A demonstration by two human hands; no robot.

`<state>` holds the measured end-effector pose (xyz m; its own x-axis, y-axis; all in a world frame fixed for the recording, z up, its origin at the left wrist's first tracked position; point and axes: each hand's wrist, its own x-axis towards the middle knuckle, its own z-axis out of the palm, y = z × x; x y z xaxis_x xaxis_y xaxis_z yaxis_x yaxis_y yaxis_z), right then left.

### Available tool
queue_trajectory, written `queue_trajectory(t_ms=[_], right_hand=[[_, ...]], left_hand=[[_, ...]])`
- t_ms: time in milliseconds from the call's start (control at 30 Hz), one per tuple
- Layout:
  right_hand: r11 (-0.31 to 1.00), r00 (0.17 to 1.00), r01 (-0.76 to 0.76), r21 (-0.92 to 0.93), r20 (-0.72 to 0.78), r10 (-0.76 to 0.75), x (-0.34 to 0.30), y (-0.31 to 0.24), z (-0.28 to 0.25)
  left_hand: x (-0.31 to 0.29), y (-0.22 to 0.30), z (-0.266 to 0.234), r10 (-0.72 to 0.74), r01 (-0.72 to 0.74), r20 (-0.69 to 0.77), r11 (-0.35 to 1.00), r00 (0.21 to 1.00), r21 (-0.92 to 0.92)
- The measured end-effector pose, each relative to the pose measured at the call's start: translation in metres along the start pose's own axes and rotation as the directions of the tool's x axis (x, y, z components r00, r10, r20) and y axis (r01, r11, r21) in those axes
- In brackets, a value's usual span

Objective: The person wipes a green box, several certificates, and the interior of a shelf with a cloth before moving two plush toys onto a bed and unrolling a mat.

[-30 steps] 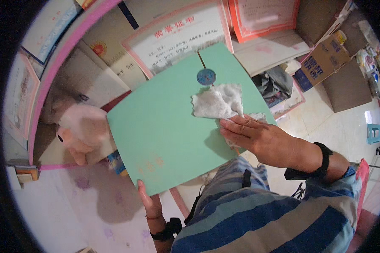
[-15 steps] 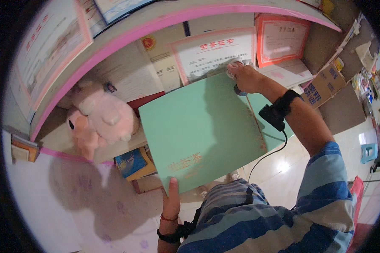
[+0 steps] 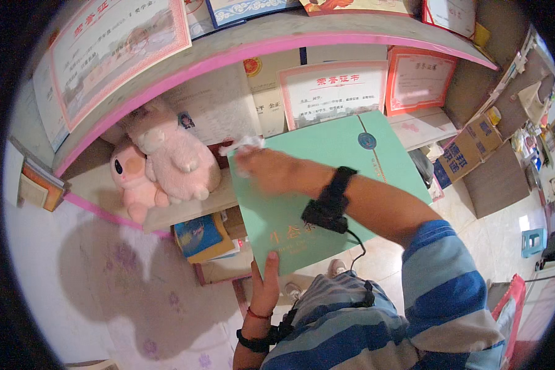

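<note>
A large flat green box point(image 3: 327, 143) with gold lettering and a round dark emblem lies tilted in front of the shelf. With its thumb on top, my left hand point(image 3: 266, 283) grips the near left corner; its other fingers are hidden underneath. Slightly blurred, my right hand point(image 3: 274, 169) is closed on a crumpled white cloth point(image 3: 243, 144) at the box's far left corner. My right forearm crosses above the box and covers part of the lettering.
Two pink plush toys point(image 3: 182, 157) sit on the shelf left of the box. Certificates point(image 3: 333, 92) lean along the shelf back, below a pink-edged upper shelf point(image 3: 277, 44). Books point(image 3: 200, 237) fill a lower compartment. A cardboard box point(image 3: 472, 148) stands at the right.
My right hand has swept the cloth leftward from the box's far right part to its far left corner, uncovering the emblem. My left hand keeps its grip on the near corner.
</note>
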<state>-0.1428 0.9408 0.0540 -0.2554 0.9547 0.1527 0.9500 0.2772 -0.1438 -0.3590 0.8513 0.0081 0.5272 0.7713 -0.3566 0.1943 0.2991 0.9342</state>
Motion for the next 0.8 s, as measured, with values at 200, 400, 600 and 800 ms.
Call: queue_trajectory(t_ms=[200, 400, 600, 800], right_hand=[[0.971, 0.977, -0.198, -0.134, -0.104, 0.185, -0.124, 0.113, -0.007], [0.734, 0.743, -0.669, -0.120, -0.076, 0.665, -0.204, 0.110, -0.069], [0.745, 0.706, -0.494, 0.448, -0.293, 0.645, -0.154, 0.048, -0.098], [0.998, 0.997, 0.048, -0.029, 0.057, -0.046, -0.097, -0.011, -0.031]], left_hand=[[0.004, -0.011, -0.001, 0.059, -0.059, -0.014, 0.998, 0.998, -0.024], [0.006, -0.007, 0.001, 0.118, -0.117, -0.024, 0.993, 0.993, 0.030], [0.011, -0.024, -0.009, 0.159, -0.160, 0.023, 0.984, 0.987, 0.084], [0.004, -0.004, -0.007, 0.024, -0.029, 0.032, 0.980, 0.999, 0.196]])
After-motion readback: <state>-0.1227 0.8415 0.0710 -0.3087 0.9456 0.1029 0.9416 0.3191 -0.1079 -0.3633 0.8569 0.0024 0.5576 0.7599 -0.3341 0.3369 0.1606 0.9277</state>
